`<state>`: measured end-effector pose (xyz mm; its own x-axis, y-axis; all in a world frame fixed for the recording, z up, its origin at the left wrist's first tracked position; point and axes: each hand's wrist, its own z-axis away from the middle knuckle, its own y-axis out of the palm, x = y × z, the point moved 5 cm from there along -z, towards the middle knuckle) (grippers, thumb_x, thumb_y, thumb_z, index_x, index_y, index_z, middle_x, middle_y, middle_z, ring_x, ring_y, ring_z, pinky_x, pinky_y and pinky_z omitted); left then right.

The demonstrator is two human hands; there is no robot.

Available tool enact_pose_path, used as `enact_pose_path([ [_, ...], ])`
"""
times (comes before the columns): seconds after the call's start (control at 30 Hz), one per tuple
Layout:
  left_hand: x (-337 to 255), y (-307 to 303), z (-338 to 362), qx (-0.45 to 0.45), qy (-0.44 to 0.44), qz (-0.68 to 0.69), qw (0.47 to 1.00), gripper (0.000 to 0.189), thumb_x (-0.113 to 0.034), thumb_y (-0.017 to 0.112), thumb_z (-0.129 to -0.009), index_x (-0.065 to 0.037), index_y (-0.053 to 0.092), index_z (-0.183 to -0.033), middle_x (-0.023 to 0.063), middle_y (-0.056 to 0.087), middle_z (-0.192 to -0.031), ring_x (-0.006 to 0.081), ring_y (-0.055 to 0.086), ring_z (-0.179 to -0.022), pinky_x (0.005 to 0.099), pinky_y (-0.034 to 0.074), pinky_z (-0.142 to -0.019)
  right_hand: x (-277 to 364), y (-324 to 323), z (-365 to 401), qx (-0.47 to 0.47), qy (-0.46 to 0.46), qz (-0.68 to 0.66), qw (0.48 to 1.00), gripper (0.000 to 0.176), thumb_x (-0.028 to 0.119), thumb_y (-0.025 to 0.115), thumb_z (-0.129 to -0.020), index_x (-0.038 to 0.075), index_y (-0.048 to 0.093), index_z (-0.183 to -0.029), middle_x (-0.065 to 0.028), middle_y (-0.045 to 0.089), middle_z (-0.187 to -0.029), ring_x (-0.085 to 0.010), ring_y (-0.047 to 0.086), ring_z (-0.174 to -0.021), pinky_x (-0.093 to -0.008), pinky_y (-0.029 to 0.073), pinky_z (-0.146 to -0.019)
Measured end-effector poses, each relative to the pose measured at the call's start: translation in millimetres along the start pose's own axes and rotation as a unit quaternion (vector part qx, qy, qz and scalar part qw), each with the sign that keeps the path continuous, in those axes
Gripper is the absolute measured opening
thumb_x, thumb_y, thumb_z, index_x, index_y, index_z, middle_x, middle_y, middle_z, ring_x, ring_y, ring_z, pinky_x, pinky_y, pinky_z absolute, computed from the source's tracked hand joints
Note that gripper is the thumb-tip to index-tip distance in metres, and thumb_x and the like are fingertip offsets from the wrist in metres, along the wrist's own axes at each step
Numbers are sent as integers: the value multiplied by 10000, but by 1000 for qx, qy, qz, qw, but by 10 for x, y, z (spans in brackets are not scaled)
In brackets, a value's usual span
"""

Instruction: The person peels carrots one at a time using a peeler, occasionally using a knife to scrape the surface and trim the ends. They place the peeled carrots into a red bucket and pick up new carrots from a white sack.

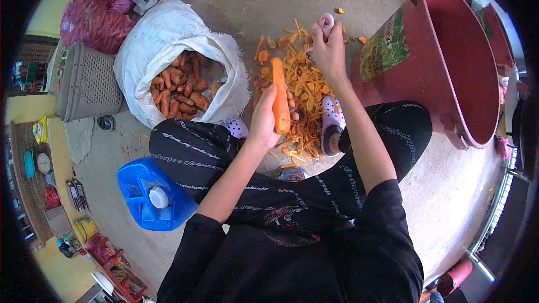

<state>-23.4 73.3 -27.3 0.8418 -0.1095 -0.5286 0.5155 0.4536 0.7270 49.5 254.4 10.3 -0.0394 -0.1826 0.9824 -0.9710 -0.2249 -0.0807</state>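
Observation:
My left hand is closed around a peeled orange carrot, which points away from me. My right hand, also closed, grips a peeler by its pale pink handle; its blade is mostly hidden. The two hands are apart, above a heap of carrot peelings and cut ends on the floor between my feet. To the left, an open white sack lies with its mouth toward me, holding several unpeeled carrots.
A large red tub leans at the right, beside my knee. On the left are a blue jerrycan, a grey plastic basket and a red mesh sack. Shoes with holes flank the peelings on the concrete floor.

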Motion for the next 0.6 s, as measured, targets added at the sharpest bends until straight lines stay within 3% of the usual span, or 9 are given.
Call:
enact_pose_path([
  [0.13,-37,-83,-48,-2,-1,67,998,306,-344,384,-966,-97,504,-1101,14,526,-852,134,523,-768,303,446,-622,306,59,181,38,101,-254,961,212,257,510,-932,91,380,-958,-7,417,-625,-108,470,-467,-251,428,-443],
  [0.27,-163,24,-4,-50,8,47,998,315,-328,338,-973,-98,541,-1044,14,547,-838,162,568,-791,341,478,-666,708,194,632,87,221,-366,900,204,268,522,-933,127,375,-940,2,400,-604,-79,355,-409,-246,333,-368],
  [0.3,-158,31,-10,-17,10,66,998,308,-323,338,-973,-102,546,-1022,8,553,-819,165,576,-789,347,482,-680,678,245,731,110,237,-401,878,185,257,511,-941,131,376,-930,4,393,-593,-77,347,-403,-238,304,-358],
  [0.37,-157,14,-10,48,14,101,994,299,-314,337,-973,-110,555,-979,-3,564,-781,172,592,-785,360,491,-709,714,297,857,105,249,-396,878,175,254,500,-947,140,377,-896,22,343,-613,-53,291,-430,-201,262,-373],
  [0.47,-176,46,24,107,9,130,986,290,-318,328,-976,-133,544,-918,-32,550,-695,161,590,-752,353,487,-718,668,348,902,127,240,-373,887,181,252,496,-950,107,393,-917,12,386,-594,-58,344,-411,-211,279,-355],
  [0.57,-167,10,17,49,-1,101,994,279,-320,337,-973,-141,533,-890,-58,520,-635,126,578,-719,337,482,-718,631,383,932,139,242,-367,887,185,249,491,-952,92,399,-921,14,392,-611,-51,351,-426,-208,281,-359],
  [0.6,-167,33,23,69,-1,120,990,277,-319,339,-973,-139,533,-893,-62,515,-629,118,572,-710,334,481,-715,590,392,929,136,239,-358,892,180,246,488,-953,88,406,-928,11,402,-626,-51,360,-438,-209,283,-361],
])
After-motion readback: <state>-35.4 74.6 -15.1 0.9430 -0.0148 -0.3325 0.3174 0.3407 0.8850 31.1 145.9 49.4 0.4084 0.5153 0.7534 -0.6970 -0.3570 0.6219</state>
